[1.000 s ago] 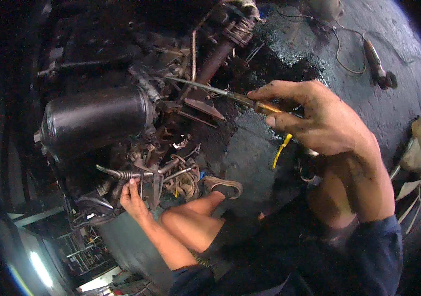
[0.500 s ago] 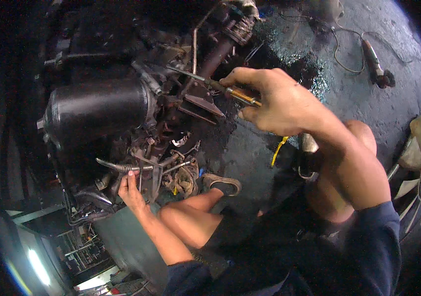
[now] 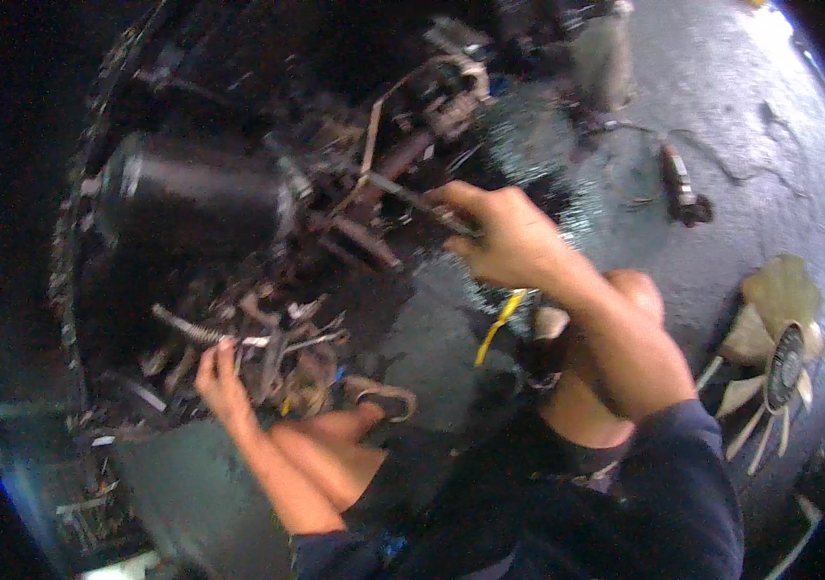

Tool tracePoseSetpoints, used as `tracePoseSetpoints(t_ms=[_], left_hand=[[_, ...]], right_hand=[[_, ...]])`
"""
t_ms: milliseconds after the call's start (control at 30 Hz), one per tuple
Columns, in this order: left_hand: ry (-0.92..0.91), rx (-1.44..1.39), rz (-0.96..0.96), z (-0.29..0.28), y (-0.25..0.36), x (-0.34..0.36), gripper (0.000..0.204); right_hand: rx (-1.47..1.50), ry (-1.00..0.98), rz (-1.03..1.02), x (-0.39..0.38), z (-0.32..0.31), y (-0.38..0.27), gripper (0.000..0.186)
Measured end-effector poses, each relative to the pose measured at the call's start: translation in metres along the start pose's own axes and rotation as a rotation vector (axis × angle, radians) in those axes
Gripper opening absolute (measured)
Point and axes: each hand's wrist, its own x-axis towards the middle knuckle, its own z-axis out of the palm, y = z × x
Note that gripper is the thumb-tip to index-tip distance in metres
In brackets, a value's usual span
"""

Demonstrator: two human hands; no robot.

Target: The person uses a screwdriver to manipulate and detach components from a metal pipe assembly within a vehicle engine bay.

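My right hand (image 3: pixel 519 237), raised over the machinery, is closed round a screwdriver (image 3: pixel 395 189); its long dark shaft points up and left past a bent metal pipe (image 3: pixel 371 135). The picture is blurred, and I cannot tell whether the tip touches anything. Lower left, my left hand (image 3: pixel 224 383) has its fingertips closed at the end of a spring-wrapped hose (image 3: pixel 183 327), beside a cluster of greasy linkage parts (image 3: pixel 272 338). A large black cylinder (image 3: pixel 204 198) lies above that hand.
A yellow strap (image 3: pixel 501 324) lies on the dark floor beside my right knee. Farther right are a corded power tool (image 3: pixel 683 188) and a bladed fan (image 3: pixel 784 367). Wet, shiny patches (image 3: pixel 533 145) spread across the floor. My sandal (image 3: pixel 381 394) is close to the linkage parts.
The view has shifted and blurred. My right hand has moved slightly down and left with the screwdriver, whose handle shows less. My left hand stays at the hose.
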Motion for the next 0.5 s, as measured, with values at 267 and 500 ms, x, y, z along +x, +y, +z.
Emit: tracePoseSetpoints(t_ms=[267, 500], left_hand=[[-0.866, -0.677, 0.496, -0.03, 0.052, -0.109, 0.021], [-1.221, -1.377, 0.722, -0.033, 0.075, -0.152, 0.018]], right_hand=[[-0.029, -0.041, -0.074, -0.006, 0.009, -0.008, 0.056], [-0.126, -0.053, -0.054, -0.003, 0.01, -0.012, 0.054]])
